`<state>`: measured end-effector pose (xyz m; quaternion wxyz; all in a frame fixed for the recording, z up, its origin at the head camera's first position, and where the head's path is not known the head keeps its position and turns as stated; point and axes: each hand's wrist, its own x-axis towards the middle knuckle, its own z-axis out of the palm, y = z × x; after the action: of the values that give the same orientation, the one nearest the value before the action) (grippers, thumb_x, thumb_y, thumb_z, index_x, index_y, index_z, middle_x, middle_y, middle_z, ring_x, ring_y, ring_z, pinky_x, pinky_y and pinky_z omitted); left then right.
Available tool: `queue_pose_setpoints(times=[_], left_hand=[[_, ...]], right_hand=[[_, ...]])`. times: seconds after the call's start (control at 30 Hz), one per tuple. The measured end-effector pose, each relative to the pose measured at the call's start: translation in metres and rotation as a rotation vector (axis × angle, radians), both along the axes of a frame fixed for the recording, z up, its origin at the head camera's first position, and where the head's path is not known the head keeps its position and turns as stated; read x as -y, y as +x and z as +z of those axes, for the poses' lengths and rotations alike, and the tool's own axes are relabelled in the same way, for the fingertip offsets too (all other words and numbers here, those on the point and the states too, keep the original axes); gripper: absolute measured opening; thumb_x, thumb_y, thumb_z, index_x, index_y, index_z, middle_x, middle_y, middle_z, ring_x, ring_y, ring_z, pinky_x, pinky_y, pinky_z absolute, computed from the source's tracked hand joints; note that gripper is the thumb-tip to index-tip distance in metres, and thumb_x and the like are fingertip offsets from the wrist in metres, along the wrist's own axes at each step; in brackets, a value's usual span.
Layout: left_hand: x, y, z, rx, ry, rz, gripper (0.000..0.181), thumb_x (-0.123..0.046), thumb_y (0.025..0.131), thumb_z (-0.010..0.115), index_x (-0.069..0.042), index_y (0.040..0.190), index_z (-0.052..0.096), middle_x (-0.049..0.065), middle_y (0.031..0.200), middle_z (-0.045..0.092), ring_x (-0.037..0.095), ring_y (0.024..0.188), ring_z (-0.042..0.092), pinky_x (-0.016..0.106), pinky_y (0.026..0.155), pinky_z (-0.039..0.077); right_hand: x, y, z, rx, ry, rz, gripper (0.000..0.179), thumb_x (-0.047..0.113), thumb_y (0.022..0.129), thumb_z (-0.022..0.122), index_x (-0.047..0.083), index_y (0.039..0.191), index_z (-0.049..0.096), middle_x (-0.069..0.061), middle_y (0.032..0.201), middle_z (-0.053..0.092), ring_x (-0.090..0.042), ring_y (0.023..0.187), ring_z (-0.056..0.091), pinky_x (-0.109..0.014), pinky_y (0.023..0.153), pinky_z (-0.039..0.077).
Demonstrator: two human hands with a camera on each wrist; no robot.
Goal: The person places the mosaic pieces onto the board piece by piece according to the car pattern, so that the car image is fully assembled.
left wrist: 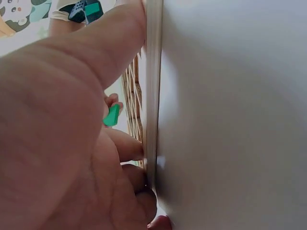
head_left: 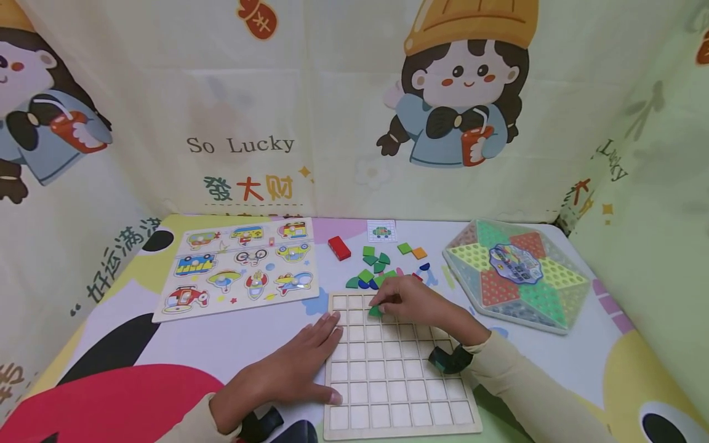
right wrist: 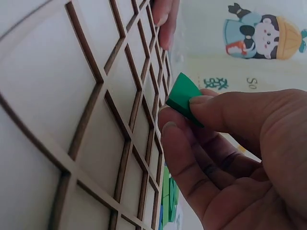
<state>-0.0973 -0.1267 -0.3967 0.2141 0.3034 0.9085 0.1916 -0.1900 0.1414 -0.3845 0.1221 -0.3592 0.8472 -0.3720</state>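
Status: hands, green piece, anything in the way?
Right hand pinches green piece over grid board. Left hand against grid board's left edge. Loose pieces beyond far edge, none seen on grid board.

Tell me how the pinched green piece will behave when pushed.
The green piece is probably stiff: it shows no bend in the right hand. Flat-faced, it should slide rather than roll, but the ridged board may catch it.

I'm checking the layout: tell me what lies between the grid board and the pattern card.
The head view shows loose green pieces and blue pieces between the grid board and the pattern card.
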Motion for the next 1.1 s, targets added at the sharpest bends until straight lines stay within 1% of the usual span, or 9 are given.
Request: queue_pose_setpoints(times=[0.1,0.23,0.33,0.57,0.8,0.97,1.1], left_hand=[[-0.001,0.000,-0.001,0.003,-0.006,0.000,0.106,-0.064,0.077,0.069,-0.007,0.154,0.024,0.005,0.163,0.003,0.025,0.148,-0.002,0.052,0.115,0.013],[0.000,0.000,-0.001,0.000,-0.014,0.002,0.107,-0.066,0.077,0.068,-0.007,0.154,0.024,0.005,0.163,0.002,0.024,0.148,-0.002,0.053,0.115,0.014],[0.000,0.000,-0.001,-0.003,-0.013,0.003,0.107,-0.066,0.077,0.068,-0.007,0.155,0.024,0.005,0.163,0.002,0.025,0.148,-0.002,0.053,0.115,0.014],[0.000,0.000,-0.003,-0.012,-0.011,-0.004,0.107,-0.068,0.076,0.067,-0.008,0.155,0.024,0.004,0.163,0.002,0.024,0.148,-0.002,0.052,0.115,0.015],[0.000,0.001,-0.002,-0.012,-0.013,0.003,0.107,-0.067,0.076,0.069,-0.008,0.154,0.025,0.004,0.163,0.003,0.024,0.148,-0.001,0.052,0.115,0.015],[0.001,0.000,-0.002,-0.016,-0.013,-0.005,0.107,-0.068,0.077,0.067,-0.008,0.155,0.024,0.004,0.163,0.003,0.024,0.148,0.000,0.052,0.115,0.015],[0.000,-0.001,-0.001,-0.013,-0.004,-0.008,0.107,-0.067,0.077,0.067,-0.008,0.155,0.024,0.004,0.163,0.003,0.024,0.148,-0.001,0.052,0.115,0.014]], right_hand=[[0.000,0.003,-0.002,0.024,-0.017,0.020,0.017,-0.003,0.088,0.068,0.005,0.100,0.076,0.003,0.092,0.067,-0.010,0.085,0.059,-0.025,0.074,0.052],[0.000,0.007,-0.003,0.038,-0.008,0.053,0.016,-0.003,0.088,0.068,0.006,0.099,0.076,0.004,0.094,0.067,-0.010,0.090,0.060,-0.025,0.077,0.053],[0.002,0.010,-0.003,0.043,0.001,0.080,0.016,-0.002,0.089,0.068,0.007,0.098,0.077,0.005,0.094,0.068,-0.009,0.088,0.060,-0.025,0.075,0.052],[0.004,0.017,-0.001,0.096,0.024,0.067,0.017,-0.001,0.089,0.067,0.010,0.096,0.077,0.008,0.092,0.069,-0.006,0.084,0.060,-0.025,0.072,0.052],[0.005,0.020,-0.003,0.125,0.051,0.065,0.015,-0.001,0.088,0.069,0.008,0.097,0.077,0.008,0.090,0.069,-0.004,0.082,0.061,-0.024,0.075,0.053],[0.006,0.020,-0.005,0.101,0.082,0.060,0.014,0.001,0.088,0.069,0.010,0.098,0.076,0.004,0.091,0.067,-0.005,0.083,0.059,-0.024,0.074,0.052],[0.006,0.020,-0.007,0.078,0.093,0.064,0.014,0.001,0.089,0.069,0.010,0.098,0.076,0.002,0.091,0.066,-0.006,0.083,0.057,-0.024,0.073,0.051]])
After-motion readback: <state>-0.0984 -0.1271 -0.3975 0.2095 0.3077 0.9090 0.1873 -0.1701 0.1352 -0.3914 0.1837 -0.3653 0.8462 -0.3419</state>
